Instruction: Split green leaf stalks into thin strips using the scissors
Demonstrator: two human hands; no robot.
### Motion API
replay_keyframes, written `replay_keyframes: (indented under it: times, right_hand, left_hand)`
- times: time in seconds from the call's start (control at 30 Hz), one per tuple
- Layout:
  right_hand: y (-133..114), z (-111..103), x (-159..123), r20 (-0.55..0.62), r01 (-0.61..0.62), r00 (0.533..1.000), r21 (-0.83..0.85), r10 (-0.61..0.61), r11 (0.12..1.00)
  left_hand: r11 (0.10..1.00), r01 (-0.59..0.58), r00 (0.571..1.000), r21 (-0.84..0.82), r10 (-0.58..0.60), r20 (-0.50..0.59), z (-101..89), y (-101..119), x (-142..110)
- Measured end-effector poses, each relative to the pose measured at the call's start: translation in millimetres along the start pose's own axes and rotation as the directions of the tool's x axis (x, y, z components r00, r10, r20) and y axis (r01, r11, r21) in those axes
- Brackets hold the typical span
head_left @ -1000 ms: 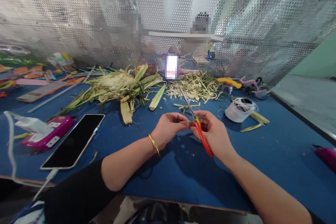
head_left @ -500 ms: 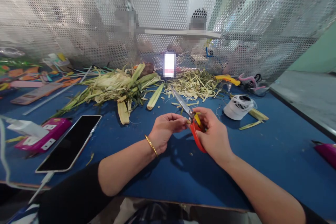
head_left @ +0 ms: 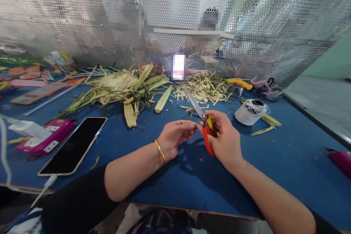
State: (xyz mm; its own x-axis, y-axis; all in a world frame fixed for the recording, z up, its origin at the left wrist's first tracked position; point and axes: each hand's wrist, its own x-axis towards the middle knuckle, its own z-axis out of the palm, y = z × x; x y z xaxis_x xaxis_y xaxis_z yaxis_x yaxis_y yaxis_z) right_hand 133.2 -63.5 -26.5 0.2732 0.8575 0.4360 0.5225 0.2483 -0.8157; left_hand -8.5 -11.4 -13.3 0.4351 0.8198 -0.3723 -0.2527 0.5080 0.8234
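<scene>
My right hand (head_left: 226,139) is wrapped round scissors (head_left: 208,137) with red and yellow handles, their blades pointing up and away to the left. The blades look closed or nearly so. My left hand (head_left: 175,137), a gold bangle at its wrist, pinches a small pale strip (head_left: 198,125) between thumb and fingertips, close beside the scissors' pivot. Most of that strip is hidden by the fingers. Beyond my hands lie a heap of pale green corn husks (head_left: 117,87) and a pile of thin husk shreds (head_left: 205,87). One loose husk piece (head_left: 163,99) rests between them.
To the right stands a white thread spool (head_left: 250,112), with a yellow glue gun (head_left: 240,82) behind it. At left are a charging phone (head_left: 75,146) and a magenta power strip (head_left: 48,137). A perforated metal screen (head_left: 175,3) rises behind the blue table (head_left: 170,190).
The scissors have shifted slightly right, away from my left fingertips, widening the gap between the hands. My left hand keeps its pinch. The whole view has shifted a little.
</scene>
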Motion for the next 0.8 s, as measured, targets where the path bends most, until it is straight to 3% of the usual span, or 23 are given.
replay_keyframes:
  times: [0.13,0.23,0.37,0.53,0.67,0.8]
  right_hand:
    - [0,0,-1,0.026,0.069,0.997,-0.066,-0.067,0.995]
    - [-2,0,0,0.042,0.05,0.998,-0.03,-0.048,0.998]
    - [-4,0,3,0.06,-0.101,0.994,0.16,0.092,0.982]
    - [-7,-3,11,0.192,-0.345,0.938,0.41,0.29,0.844]
    - [-10,-6,14,0.237,-0.428,0.904,0.485,0.357,0.762]
    - [-12,-8,15,0.228,-0.415,0.91,0.469,0.347,0.779]
  left_hand:
    - [0.999,0.03,1.0,-0.021,-0.03,0.008,-0.4,-1,2]
    - [0.999,0.029,1.0,-0.028,-0.028,0.012,-0.5,-1,1]
    - [1.0,-0.03,0.999,0.003,0.03,0.021,0.1,-2,0]
    - [0.979,-0.174,0.985,0.103,0.174,0.009,2.4,-3,2]
    - [0.887,-0.35,0.936,0.3,0.342,0.081,2.7,0,3]
    - [0.751,-0.419,0.898,0.51,0.425,0.111,-0.2,3,2]
